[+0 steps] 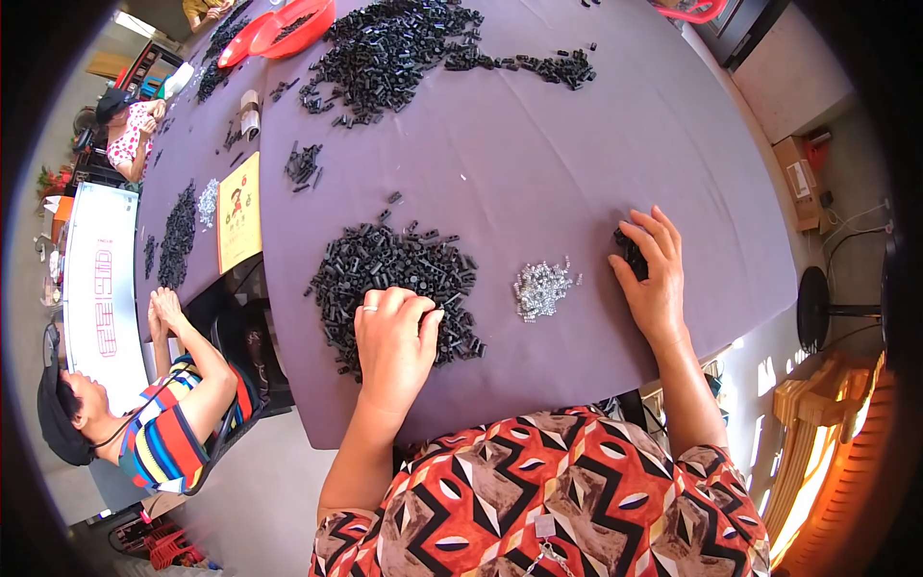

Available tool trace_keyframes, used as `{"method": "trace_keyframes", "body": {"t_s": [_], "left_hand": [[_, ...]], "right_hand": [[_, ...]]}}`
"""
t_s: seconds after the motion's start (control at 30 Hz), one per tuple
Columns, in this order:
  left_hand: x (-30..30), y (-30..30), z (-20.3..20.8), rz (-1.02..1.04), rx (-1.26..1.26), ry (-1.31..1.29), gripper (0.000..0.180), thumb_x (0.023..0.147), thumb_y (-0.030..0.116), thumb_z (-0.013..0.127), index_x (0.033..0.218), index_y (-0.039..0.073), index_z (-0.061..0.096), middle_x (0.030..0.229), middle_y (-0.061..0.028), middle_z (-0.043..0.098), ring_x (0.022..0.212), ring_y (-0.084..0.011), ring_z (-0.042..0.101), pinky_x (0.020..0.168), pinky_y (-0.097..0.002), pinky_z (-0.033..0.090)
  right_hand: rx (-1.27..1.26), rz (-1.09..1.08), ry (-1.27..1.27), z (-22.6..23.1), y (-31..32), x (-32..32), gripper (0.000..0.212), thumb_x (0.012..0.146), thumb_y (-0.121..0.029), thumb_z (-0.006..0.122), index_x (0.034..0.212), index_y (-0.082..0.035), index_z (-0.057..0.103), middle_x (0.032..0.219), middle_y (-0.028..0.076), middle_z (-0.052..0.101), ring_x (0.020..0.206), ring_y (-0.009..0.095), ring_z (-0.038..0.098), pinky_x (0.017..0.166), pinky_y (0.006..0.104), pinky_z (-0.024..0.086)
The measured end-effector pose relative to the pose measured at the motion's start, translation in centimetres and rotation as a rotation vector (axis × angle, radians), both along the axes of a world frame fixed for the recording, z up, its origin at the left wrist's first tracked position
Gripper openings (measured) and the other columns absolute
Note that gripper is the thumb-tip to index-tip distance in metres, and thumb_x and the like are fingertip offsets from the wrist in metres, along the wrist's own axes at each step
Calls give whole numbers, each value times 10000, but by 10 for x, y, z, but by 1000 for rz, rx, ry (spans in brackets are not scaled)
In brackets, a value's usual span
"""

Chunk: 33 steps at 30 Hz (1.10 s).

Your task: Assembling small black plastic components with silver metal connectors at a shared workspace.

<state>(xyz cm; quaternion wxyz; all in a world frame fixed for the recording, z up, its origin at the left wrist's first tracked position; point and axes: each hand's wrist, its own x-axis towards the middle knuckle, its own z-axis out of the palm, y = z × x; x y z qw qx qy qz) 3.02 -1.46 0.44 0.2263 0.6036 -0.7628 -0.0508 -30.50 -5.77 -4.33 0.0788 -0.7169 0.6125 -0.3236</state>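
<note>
A broad heap of short black plastic cylinders (385, 264) lies before me on the cloth-covered table. Over its near side is my left hand (396, 332), a ring on one finger. Its thumb and fingers are drawn together, and whatever they may pinch is hidden. To the right sits a small pile of clear or silvery coils, like little springs (543, 290), touched by neither hand. Farther right, my right hand (656, 274) curves with parted fingers beside a small cluster of black pieces (630, 252), partly covering it.
More black pieces (394, 58) are heaped at the far side, near red bowls (298, 29). A yellow booklet (239, 212) lies at the left. Two people (183, 404) (130, 135) sit along the left side, and another sleeve shows at the far end. Cartons (800, 183) stand beyond the right edge.
</note>
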Motion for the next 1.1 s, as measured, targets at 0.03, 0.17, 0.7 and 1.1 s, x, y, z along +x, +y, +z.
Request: {"method": "trace_keyframes", "body": {"t_s": [0.03,0.17,0.7,1.1], "left_hand": [[0,0,0,-8,6,-20,60,837,119,757,828,99,701,904,-38,655,894,-284,591,780,-421,444],[0,-2,-1,-31,-5,-29,75,846,130,746,809,97,689,872,-39,638,880,-282,589,791,-427,433],[130,-109,-1,291,-137,46,89,880,122,703,844,44,680,892,-127,662,899,-340,622,816,-445,494],[165,-186,-38,344,-168,-225,138,860,168,738,807,50,688,852,-108,654,881,-325,633,805,-458,513]], "right_hand": [[7,0,-4,0,1,0,424,809,-67,788,1221,-54,684,1392,109,593,1413,394,441,1118,499,439],[-3,-6,-38,-2,0,0,396,812,-63,784,1196,-47,691,1371,112,608,1405,399,450,1111,499,443],[-57,-10,-61,-3,-2,0,335,816,-46,769,1144,-49,703,1364,105,613,1410,395,446,1121,501,431],[7,-57,-62,1,2,1,287,821,-27,754,1104,-46,706,1355,114,617,1413,394,453,1125,498,425]]}}
